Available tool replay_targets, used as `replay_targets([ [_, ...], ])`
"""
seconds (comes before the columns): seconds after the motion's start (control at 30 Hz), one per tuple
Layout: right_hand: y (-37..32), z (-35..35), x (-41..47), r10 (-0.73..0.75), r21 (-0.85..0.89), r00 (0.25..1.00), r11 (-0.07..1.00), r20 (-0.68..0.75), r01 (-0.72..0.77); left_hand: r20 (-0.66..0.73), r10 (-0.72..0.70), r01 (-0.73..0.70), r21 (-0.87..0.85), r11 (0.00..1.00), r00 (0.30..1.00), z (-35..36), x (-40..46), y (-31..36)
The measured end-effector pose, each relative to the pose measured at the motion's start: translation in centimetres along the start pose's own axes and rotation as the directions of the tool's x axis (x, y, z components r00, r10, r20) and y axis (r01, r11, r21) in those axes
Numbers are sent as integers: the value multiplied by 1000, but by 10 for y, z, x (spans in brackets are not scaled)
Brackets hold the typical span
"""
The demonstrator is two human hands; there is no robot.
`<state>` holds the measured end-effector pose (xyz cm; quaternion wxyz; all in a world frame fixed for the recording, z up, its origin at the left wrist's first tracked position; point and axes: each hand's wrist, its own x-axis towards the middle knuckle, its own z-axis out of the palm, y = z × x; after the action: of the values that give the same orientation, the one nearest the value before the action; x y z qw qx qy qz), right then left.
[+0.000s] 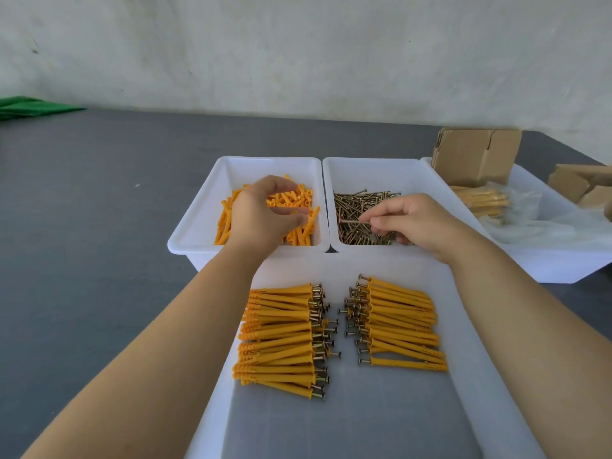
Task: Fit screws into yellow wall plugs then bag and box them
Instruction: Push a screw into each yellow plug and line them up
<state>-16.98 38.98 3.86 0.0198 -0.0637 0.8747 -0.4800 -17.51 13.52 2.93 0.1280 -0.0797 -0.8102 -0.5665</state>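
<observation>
Picking of parts is being carried out at both back bins, so the fitting step is judged to be in hand, with bagging and boxing not yet begun for this batch.

At far left, a crumpled green cloth [29, 107] is lying on the dark grey table [99, 226]. Loose yellow plastic wall plugs [299, 198] are being reached for in the left white plastic bin [195, 223] by the left hand [265, 213], whose fingers are curled over the pile; whether a plug is actually being pinched cannot be told. In the middle white bin [381, 167], a single brass-coloured screw [352, 221] is being pinched between thumb and forefinger of the right hand [420, 223], above the heap of loose screws [361, 203].

In front, two rows of finished plug-and-screw sets [331, 332] are lying in the shallow white tray [463, 376], screw heads facing each other. At right, bagged sets [486, 202] and brown cardboard boxes [473, 157] are resting in the right white bin [563, 256].

Next, a plug is probably being required in the left hand, held with its open end toward the screw tip, so that both can be brought together and aligned along one axis.
</observation>
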Motion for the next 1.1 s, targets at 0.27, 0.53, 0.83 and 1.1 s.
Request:
replay_targets([
  [0.27,-20,15,-3,-76,-429,988,894,138,129,92,87,-104,199,974,992,21,-5,4],
  [0.53,-35,31,-11,-210,7,914,974,-348,226,-304,223,-230,13,973,926,27,-8,19],
  [0.83,-44,41,-13,-206,290,871,887,-447,358,100,319,-325,47,945,942,29,-13,19],
  [1.1,-37,45,-8,-223,206,875,919,-430,336,115,279,-287,62,956,953,30,-11,15],
])
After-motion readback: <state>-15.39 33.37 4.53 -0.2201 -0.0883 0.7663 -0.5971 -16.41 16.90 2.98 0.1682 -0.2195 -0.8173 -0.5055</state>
